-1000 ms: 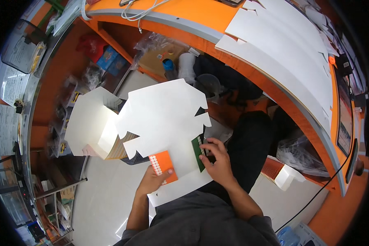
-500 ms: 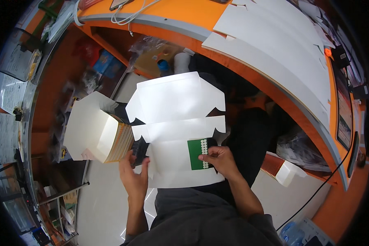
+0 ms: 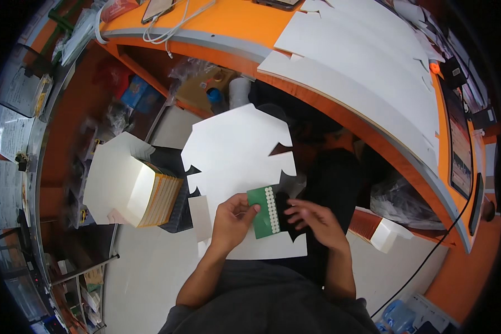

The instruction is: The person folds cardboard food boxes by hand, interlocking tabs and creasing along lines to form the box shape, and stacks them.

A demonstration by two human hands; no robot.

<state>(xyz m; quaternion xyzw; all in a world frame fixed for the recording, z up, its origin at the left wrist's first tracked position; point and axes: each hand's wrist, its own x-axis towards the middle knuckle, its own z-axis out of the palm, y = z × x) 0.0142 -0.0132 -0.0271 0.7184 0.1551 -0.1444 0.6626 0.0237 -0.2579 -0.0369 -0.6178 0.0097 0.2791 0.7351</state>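
Your left hand (image 3: 232, 222) is pinching the green card (image 3: 259, 217) by its left edge, holding it over the white sheet (image 3: 239, 150) before you. Your right hand (image 3: 322, 224) is hovering loosely open just beside the card's right edge — can't tell whether a fingertip is carrying anything. White dots (image 3: 271, 209) are lining that edge. The sheet is lying unfolded, panels not yet closed — more flat sheets (image 3: 362, 78) are lying on the orange desk (image 3: 236, 19).

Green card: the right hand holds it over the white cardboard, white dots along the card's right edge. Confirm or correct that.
Wrong hand: in the head view, the left hand, not the right hand, holds the green card over the white cardboard, white dots along the card's right edge.
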